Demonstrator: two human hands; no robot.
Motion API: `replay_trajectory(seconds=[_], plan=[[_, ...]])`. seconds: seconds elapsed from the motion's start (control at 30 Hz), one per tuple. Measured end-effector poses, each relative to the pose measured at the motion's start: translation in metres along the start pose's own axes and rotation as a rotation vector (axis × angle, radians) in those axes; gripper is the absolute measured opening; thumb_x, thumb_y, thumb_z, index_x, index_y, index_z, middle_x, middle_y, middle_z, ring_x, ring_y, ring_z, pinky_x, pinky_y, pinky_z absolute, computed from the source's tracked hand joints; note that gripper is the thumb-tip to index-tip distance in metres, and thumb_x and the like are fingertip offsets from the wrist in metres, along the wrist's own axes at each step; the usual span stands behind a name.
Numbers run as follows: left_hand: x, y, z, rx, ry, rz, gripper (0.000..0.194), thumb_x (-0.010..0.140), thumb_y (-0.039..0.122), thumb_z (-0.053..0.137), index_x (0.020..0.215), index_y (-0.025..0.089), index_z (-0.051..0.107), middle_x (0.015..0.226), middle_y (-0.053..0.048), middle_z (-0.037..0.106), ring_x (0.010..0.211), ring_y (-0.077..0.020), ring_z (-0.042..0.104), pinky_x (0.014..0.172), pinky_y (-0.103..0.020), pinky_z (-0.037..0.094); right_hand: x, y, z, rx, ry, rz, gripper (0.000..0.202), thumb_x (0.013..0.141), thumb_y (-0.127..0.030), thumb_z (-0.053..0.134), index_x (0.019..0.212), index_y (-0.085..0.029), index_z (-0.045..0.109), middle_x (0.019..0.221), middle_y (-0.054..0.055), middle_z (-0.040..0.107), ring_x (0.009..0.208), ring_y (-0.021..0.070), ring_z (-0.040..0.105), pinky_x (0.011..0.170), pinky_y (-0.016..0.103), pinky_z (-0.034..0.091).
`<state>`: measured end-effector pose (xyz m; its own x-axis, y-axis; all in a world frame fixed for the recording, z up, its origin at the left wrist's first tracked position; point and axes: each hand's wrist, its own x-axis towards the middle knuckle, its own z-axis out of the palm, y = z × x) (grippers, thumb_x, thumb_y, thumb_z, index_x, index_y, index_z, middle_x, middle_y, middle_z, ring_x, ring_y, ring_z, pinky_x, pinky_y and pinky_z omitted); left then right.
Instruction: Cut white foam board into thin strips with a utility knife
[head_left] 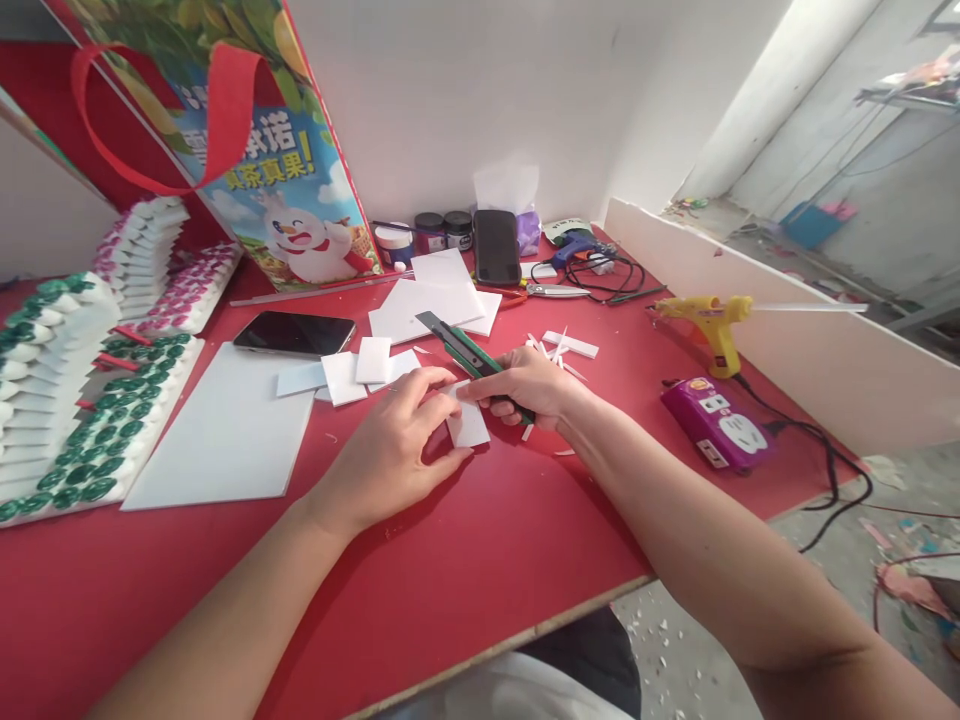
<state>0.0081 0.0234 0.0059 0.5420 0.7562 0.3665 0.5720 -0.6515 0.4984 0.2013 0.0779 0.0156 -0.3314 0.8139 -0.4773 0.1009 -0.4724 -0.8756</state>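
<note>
Closed around a green and black utility knife (471, 355) is my right hand (529, 388); the blade points up and to the left. A small white foam piece (469, 428) lies flat on the red table (450, 570) under both hands. My left hand (401, 440) rests beside it with bent, spread fingers, the fingertips at the piece's left and upper edge. Several small white squares (373, 360) lie just beyond my left hand. Thin white offcuts (559, 350) are scattered beyond my right hand.
A large white sheet (225, 440) and a phone (294, 333) lie left, near green-dotted models (112, 420). Behind are a printed bag (300, 200), paint jars (430, 232), another phone (497, 247) and scissors (555, 291). A yellow glue gun (709, 325) and purple power strip (716, 425) sit right.
</note>
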Motion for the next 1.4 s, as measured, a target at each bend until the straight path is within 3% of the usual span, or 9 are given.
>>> replay_trajectory(seconds=[0.37, 0.73, 0.87, 1.0, 1.23, 1.4], plan=[[-0.001, 0.004, 0.008, 0.194, 0.027, 0.01, 0.012, 0.085, 0.02, 0.059, 0.094, 0.017, 0.053, 0.117, -0.015, 0.056, 0.113, -0.0301, 0.056, 0.095, -0.045, 0.051, 0.001, -0.001, -0.002, -0.051, -0.017, 0.028, 0.028, 0.069, -0.018, 0.079, 0.052, -0.013, 0.056, 0.045, -0.002, 0.049, 0.037, 0.0037, 0.037, 0.034, 0.017, 0.029], [-0.002, 0.0, 0.008, 0.143, 0.039, -0.034, 0.025, 0.083, 0.025, 0.064, 0.105, 0.017, 0.055, 0.117, -0.013, 0.061, 0.113, -0.0288, 0.058, 0.096, -0.044, 0.051, 0.002, 0.002, -0.002, -0.108, -0.059, 0.005, 0.028, 0.068, -0.021, 0.082, 0.056, -0.014, 0.058, 0.05, -0.003, 0.052, 0.04, 0.004, 0.039, 0.035, 0.017, 0.031], [-0.002, -0.006, 0.009, 0.134, 0.019, -0.157, 0.034, 0.082, 0.032, 0.066, 0.112, 0.019, 0.055, 0.115, -0.01, 0.063, 0.111, -0.028, 0.059, 0.094, -0.044, 0.052, -0.004, -0.007, -0.002, -0.304, 0.109, -0.041, 0.03, 0.081, -0.029, 0.072, 0.059, -0.015, 0.056, 0.052, -0.001, 0.056, 0.038, 0.0048, 0.041, 0.035, 0.019, 0.031], [0.0, -0.009, 0.01, 0.158, 0.019, -0.215, 0.04, 0.081, 0.038, 0.067, 0.114, 0.018, 0.057, 0.114, -0.009, 0.064, 0.112, -0.0286, 0.059, 0.095, -0.045, 0.051, -0.008, -0.011, -0.006, -0.448, 0.269, -0.104, 0.026, 0.088, -0.026, 0.058, 0.065, -0.017, 0.055, 0.056, 0.0, 0.06, 0.038, 0.0067, 0.044, 0.036, 0.021, 0.033], [-0.002, -0.01, 0.012, 0.156, 0.037, -0.188, 0.03, 0.084, 0.037, 0.067, 0.107, 0.019, 0.064, 0.113, -0.008, 0.063, 0.109, -0.0272, 0.06, 0.095, -0.044, 0.051, -0.021, -0.014, -0.007, -0.568, 0.336, -0.212, 0.011, 0.089, -0.03, 0.052, 0.082, -0.021, 0.051, 0.069, 0.0, 0.066, 0.044, 0.0098, 0.05, 0.04, 0.022, 0.037], [-0.005, -0.011, 0.013, 0.164, 0.07, -0.136, 0.027, 0.086, 0.036, 0.065, 0.107, 0.021, 0.063, 0.112, -0.008, 0.063, 0.107, -0.0263, 0.06, 0.093, -0.043, 0.052, -0.043, -0.024, -0.002, -0.758, 0.365, -0.216, 0.018, 0.089, -0.031, 0.046, 0.102, -0.023, 0.056, 0.075, 0.001, 0.064, 0.046, 0.0109, 0.047, 0.041, 0.022, 0.033]])
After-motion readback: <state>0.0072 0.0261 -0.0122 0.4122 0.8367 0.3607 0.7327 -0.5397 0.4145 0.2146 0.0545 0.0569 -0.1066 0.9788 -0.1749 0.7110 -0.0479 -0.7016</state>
